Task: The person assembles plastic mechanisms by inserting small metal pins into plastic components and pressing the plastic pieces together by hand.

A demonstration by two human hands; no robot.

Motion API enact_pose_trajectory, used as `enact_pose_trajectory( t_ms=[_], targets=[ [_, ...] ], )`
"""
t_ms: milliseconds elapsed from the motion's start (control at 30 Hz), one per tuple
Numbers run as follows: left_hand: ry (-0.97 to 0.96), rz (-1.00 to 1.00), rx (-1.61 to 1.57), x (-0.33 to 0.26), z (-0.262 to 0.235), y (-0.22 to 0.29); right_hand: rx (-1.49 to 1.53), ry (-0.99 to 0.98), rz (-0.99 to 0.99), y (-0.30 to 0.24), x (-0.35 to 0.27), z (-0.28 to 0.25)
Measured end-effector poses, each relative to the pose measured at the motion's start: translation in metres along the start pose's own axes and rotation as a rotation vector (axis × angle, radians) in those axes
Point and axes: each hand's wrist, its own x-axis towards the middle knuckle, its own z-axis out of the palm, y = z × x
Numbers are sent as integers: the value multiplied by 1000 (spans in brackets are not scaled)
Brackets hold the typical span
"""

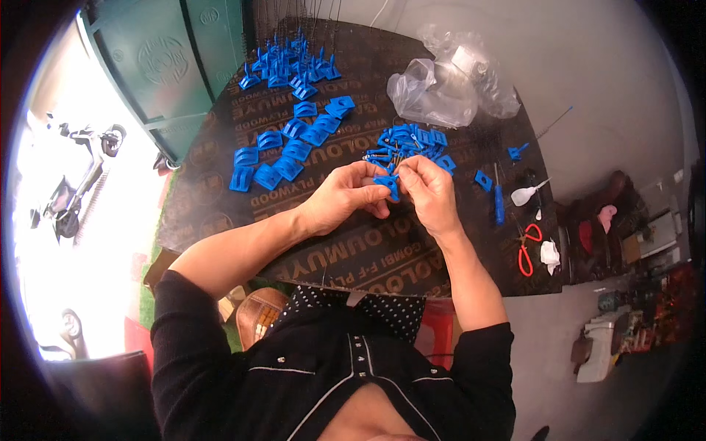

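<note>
Both hands meet over the near middle of the table around a small blue plastic part [387,185]. My left hand [342,197] is closed, thumb and fingers gripping the part from the left. With its thumb and forefinger together, my right hand [429,195] pinches at the part's upper right; fingers hide just what it grips there. Just beyond the hands lies a heap of small blue pieces [415,137], some with metal pins. Left of that heap, several curved, slotted blue plates [296,151] are spread out. Farther back stands a cluster of blue pieces with thin upright rods [283,66].
The dark plywood table [257,239] has a curved edge. A see-through plastic bag [437,99] lies at the back right. On the right are a blue-handled screwdriver [499,206], red-handled pliers or scissors [524,259], a white squeeze bottle [524,195], crumpled tissue [549,254] and a rodded blue piece [517,153].
</note>
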Motion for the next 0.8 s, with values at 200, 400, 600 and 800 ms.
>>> enact_pose_trajectory(
  t_ms=[200,400,600,800],
  targets=[
    [7,-8,83,-2,4,3,-39,-3,-22,0,-1,-2],
    [17,-16,68,-5,8,3,-115,-8,-63,1,-2,-3],
    [13,2,54,-6,8,0,-133,-23,-69,-1,-2,-3],
    [5,11,70,-6,9,-1,-155,-45,-56,-4,-2,-4]
  ],
)
